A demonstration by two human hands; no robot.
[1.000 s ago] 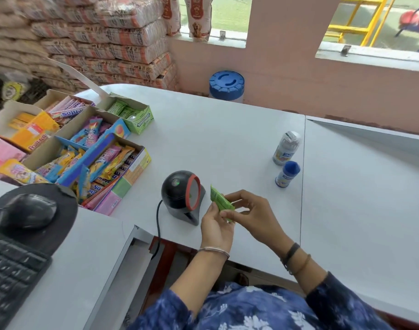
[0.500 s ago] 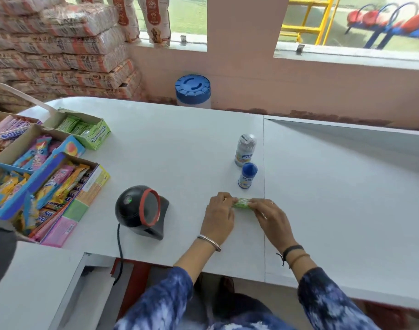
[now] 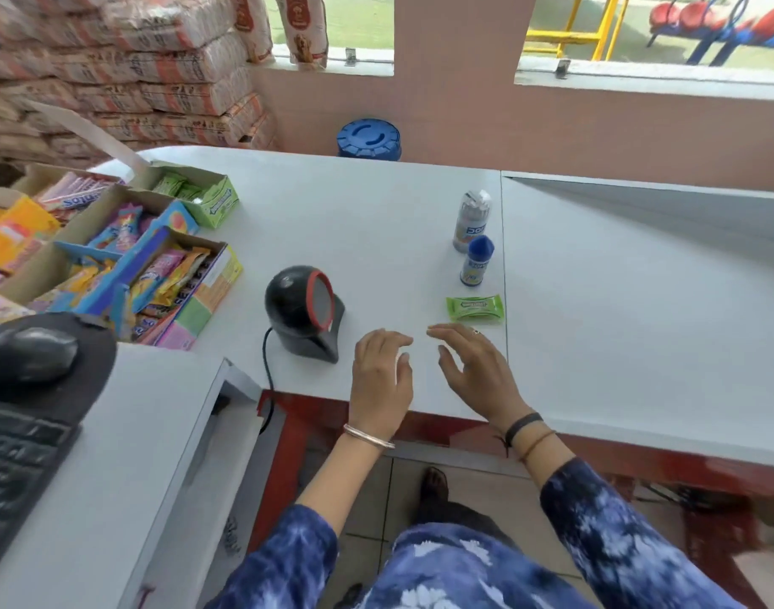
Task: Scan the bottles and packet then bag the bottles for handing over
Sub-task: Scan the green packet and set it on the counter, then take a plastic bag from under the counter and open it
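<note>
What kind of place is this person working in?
Most likely a small shop's checkout counter. A barcode scanner stands on the white counter, open boxes of sweets sit beside it, and sacks of goods are stacked against the wall.

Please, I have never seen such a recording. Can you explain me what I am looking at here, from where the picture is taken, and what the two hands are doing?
No machine works here: a person wears a camera on the head, looking forward and down, so you see their own arms. The left hand and the right hand are both open over the white counter and hold nothing. Just beyond the right hand lies a green packet. Behind it stand two small bottles, one with a blue cap and one with a silver top. The black dome with a red ring is the barcode scanner. On the left are open boxes of sweets, a mouse and a keyboard. I see no bag.
</note>
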